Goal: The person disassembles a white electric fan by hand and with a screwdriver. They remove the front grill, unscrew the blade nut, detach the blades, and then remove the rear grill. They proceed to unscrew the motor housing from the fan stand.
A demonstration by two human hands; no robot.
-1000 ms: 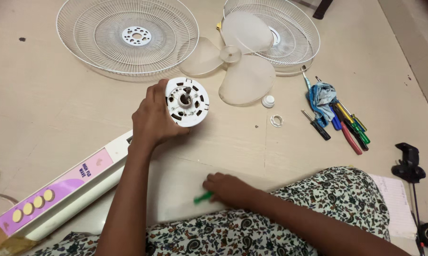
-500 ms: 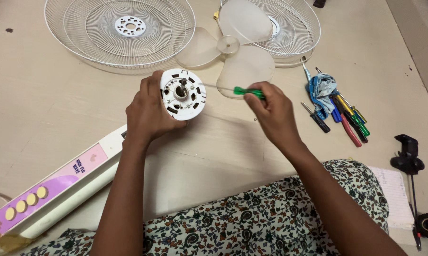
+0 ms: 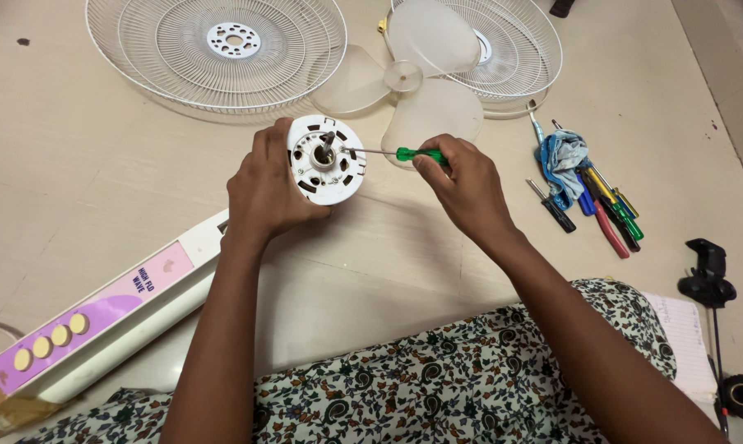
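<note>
Beige floor fills the view, with a white wire fan guard (image 3: 215,49) lying at eleven o'clock and a second guard (image 3: 511,45) at one o'clock, a translucent fan blade (image 3: 404,78) resting partly on that second one. Just above centre, the left hand (image 3: 264,185) is wrapped around a round white motor housing (image 3: 326,160), its face turned up towards the camera. The right hand (image 3: 466,185) is closed on a green-handled screwdriver (image 3: 416,154), whose thin shaft lies level and reaches left to the housing's face beside the central spindle. A heap of screwdrivers and pliers (image 3: 593,193) sits at three o'clock, well apart. The fan's white control base (image 3: 100,316) lies at eight o'clock.
</note>
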